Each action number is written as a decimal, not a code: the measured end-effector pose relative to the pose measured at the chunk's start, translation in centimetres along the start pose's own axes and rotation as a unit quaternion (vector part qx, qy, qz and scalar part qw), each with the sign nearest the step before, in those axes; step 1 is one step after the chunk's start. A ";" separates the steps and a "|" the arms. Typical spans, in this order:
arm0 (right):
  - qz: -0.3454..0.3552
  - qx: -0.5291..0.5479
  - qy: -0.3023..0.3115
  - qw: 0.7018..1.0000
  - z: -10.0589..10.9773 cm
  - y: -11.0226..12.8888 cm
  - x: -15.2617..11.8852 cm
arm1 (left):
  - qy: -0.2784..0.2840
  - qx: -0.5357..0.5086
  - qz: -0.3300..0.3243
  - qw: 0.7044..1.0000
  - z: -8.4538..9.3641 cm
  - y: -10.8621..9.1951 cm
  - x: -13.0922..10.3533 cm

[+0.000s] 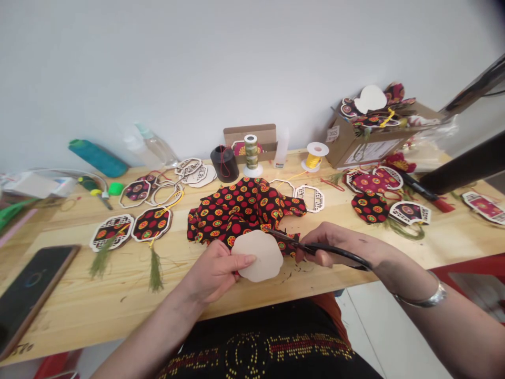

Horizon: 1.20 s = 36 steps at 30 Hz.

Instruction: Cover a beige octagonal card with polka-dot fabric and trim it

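Hands at work: the left hand (218,271) pinches a pale scalloped card (258,256) against patterned cloth (246,205) near the surface's (165,310) front edge, and the right hand (335,245) grips black-handled scissors (315,247), their blades at the cloth just beside the card. Beyond the cloth stand 1 black thread cone (224,163) and 1 camouflage-coloured spool (251,155); 2 tasselled ornaments (152,223) lie to the left.
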State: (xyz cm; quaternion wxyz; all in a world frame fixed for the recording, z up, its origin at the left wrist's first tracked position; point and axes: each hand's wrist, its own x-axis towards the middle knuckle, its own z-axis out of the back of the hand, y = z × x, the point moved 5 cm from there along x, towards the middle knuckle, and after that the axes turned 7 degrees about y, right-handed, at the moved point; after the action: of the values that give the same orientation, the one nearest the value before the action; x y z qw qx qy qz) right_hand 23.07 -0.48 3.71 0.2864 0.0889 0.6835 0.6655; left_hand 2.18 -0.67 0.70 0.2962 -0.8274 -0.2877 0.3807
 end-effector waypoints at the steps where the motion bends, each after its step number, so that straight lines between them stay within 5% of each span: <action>1: -0.003 0.009 0.002 1.000 0.0 -0.1 0.0 | 0.000 0.000 -0.001 1.000 -0.1 0.0 0.0; 21: -0.048 0.050 -0.029 0.997 -0.1 -2.3 0.1 | 0.005 0.006 -0.002 1.000 -0.3 0.0 0.0; 36: -0.083 0.107 -0.092 0.987 -0.5 -1.5 0.5 | 0.006 -0.003 -0.013 1.000 -0.3 0.2 0.0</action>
State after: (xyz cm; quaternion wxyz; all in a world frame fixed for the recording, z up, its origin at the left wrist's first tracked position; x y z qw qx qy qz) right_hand 22.77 -0.82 2.13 0.3910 0.1232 0.7265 0.5515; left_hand 2.48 -0.86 0.71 0.3007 -0.8264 -0.2979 0.3714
